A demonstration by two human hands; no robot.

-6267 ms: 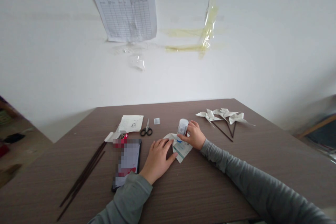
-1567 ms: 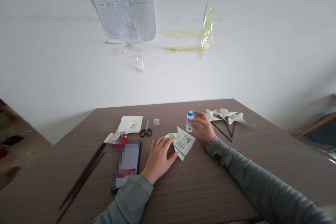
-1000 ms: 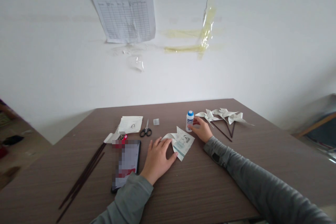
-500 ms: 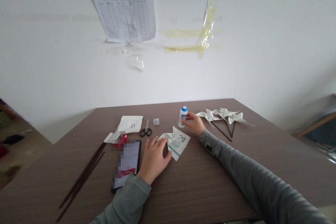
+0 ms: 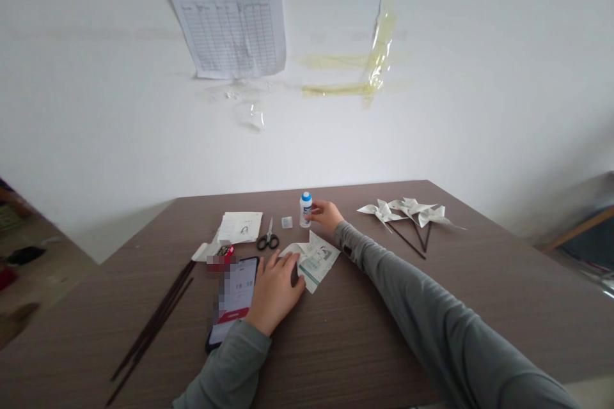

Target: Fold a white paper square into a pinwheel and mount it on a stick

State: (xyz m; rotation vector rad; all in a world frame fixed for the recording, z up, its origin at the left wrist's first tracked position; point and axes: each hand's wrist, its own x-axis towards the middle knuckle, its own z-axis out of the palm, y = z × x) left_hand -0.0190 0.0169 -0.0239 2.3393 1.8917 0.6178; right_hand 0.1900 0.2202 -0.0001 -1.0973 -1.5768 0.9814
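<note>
My right hand (image 5: 326, 215) grips a white glue bottle (image 5: 303, 212) with a blue cap by its side, the bottle upright by the far edge of a printed paper sheet. Under the fingertips of my left hand (image 5: 275, 291) is the left part of that paper (image 5: 320, 262), which is partly folded and has cut points standing up. My left thumb lies at the paper's near edge. Left of my left hand lies a phone (image 5: 238, 297) with a lit screen. Scissors (image 5: 268, 241) with black handles and a small clear plastic lid (image 5: 286, 222) lie beyond it.
Several paper pinwheels (image 5: 410, 208) on dark sticks lie at the right. A stack of paper squares (image 5: 240, 227), a small red box (image 5: 224, 252) and dark sticks (image 5: 153, 326) are at the left. The table (image 5: 480, 307) meets a white wall (image 5: 144, 134).
My right hand has moved the glue bottle left, toward the small clear lid. My left hand and the paper have shifted slightly left.
</note>
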